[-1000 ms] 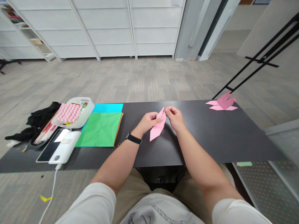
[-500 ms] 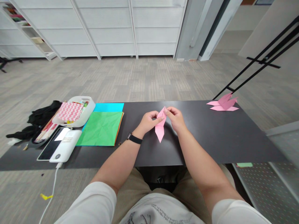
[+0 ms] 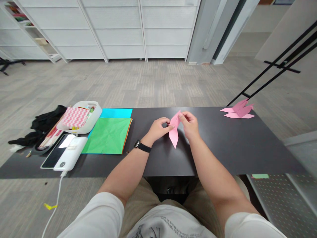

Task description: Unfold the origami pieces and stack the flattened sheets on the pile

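A folded piece of pink origami paper [image 3: 174, 132], long and pointed at its lower end, is held above the dark table between my two hands. My left hand [image 3: 159, 128] pinches its left side, thumb across the front. At the upper right edge, my right hand [image 3: 189, 124] grips the paper between thumb and fingers. Some fingertips are hidden behind the paper. Farther right on the table, folded pink paper shapes [image 3: 239, 110] with pointed ends lie together.
Green paper [image 3: 107, 135] lies on orange and blue sheets [image 3: 117, 113] to the left. Beyond it are a white basket [image 3: 92, 120], a phone [image 3: 55, 153], a cabled white power bank [image 3: 70, 155] and black cloth [image 3: 47, 119]. The dark table [image 3: 223, 148] runs to the right.
Both hands have shifted slightly right with the pink paper. The paper leans more to the right at its top, and my right hand has moved a little away from my left.
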A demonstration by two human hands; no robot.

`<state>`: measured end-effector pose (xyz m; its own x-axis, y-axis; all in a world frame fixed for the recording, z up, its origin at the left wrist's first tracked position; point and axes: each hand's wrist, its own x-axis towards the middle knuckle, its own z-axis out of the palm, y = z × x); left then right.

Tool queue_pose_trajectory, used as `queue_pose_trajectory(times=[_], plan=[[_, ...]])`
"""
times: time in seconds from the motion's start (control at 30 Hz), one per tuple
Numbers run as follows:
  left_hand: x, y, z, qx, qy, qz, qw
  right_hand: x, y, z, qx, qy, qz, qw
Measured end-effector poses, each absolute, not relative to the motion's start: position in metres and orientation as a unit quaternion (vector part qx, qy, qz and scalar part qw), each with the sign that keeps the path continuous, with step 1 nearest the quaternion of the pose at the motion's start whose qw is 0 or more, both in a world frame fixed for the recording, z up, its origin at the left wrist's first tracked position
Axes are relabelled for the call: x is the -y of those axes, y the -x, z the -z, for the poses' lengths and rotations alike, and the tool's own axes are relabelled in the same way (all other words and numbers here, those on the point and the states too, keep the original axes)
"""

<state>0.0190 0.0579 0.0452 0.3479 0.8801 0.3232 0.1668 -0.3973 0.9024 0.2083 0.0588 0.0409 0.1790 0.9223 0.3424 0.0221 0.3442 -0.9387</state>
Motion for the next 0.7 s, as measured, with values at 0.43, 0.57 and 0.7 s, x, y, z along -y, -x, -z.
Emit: queue_pose_trajectory(times=[0.43,0.57,0.7], plan=[[-0.0642,-0.0169,-0.0411,-0.373,-0.554,-0.562,0.488,-0.0528,-0.2011,-0.0339,0.619,0.440,-0.410,0.505],[-0.0652,-0.0193,-0.0406,-0.359,-0.544,-0.563,0.508,-0.0547,-0.2024,-0.0324,0.593,0.452,-0.402,0.531],[-0.0660,-0.0186,-0.0375,-0.377,-0.539,-0.565,0.498,-0.0565,-0.2027,-0.0325,0.602,0.438,-0.408,0.528]])
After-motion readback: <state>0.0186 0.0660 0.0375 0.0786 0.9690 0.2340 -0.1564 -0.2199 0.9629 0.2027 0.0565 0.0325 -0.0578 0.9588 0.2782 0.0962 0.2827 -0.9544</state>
